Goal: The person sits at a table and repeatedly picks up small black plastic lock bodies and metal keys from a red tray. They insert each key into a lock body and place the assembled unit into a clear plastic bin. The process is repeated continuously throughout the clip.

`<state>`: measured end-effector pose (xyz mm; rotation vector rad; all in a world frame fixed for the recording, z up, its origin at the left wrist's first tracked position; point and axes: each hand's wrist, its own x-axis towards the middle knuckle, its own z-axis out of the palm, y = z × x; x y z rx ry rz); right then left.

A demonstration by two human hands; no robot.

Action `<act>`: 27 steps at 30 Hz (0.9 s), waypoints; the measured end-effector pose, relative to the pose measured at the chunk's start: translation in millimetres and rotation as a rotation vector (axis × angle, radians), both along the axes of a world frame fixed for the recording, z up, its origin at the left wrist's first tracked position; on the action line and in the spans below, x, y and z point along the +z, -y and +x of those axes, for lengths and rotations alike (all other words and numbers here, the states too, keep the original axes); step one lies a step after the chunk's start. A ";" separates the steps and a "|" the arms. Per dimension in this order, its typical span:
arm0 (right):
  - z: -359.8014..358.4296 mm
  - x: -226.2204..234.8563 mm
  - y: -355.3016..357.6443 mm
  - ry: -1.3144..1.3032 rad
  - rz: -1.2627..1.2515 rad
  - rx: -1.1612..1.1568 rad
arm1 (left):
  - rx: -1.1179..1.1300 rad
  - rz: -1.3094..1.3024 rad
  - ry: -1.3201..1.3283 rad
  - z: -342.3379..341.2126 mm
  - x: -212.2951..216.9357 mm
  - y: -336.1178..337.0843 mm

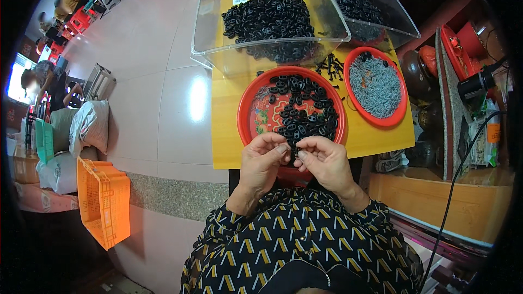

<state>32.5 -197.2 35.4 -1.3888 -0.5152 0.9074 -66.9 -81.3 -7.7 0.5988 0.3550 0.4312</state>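
Observation:
Both of my hands are close together over the near rim of a round red tray. The fingertips of my left hand are pinched, as are those of my right hand. Whatever they hold is too small to make out against the dark pieces behind. In the tray lie many small black oval plastic pieces with two holes, heaped toward its right and near side. Part of the tray's patterned bottom shows at the left. To the right, a smaller red tray holds a pile of thin silvery screws and a few black pieces.
A clear plastic bin full of black pieces stands at the back of the yellow table, another bin beside it. Loose black parts lie between trays. An orange crate and sacks are left; a cable hangs right.

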 end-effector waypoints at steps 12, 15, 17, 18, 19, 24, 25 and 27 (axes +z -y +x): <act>-2.2 -1.5 -3.3 0.107 -0.047 -0.012 | 0.040 0.096 -0.049 -1.4 3.2 2.7; -2.0 -5.2 -3.3 0.143 -0.049 -0.008 | 0.043 0.116 -0.060 -1.7 4.6 3.8; -0.9 -7.5 -2.6 0.172 -0.060 0.013 | 0.056 0.132 -0.074 -1.5 6.2 5.0; -1.4 -8.4 -2.6 0.176 -0.059 -0.004 | 0.056 0.136 -0.070 -1.5 6.2 5.0; -2.4 -9.3 -2.5 0.181 -0.057 -0.020 | 0.056 0.139 -0.066 -1.4 5.6 5.0; -3.4 -8.7 -1.7 0.186 -0.068 -0.035 | 0.038 0.149 -0.079 -2.1 3.8 5.5; -3.1 -8.6 -1.5 0.185 -0.066 -0.035 | 0.042 0.155 -0.082 -2.2 3.7 5.7; -2.6 -8.6 -0.8 0.185 -0.070 -0.035 | 0.044 0.161 -0.080 -2.3 3.5 6.1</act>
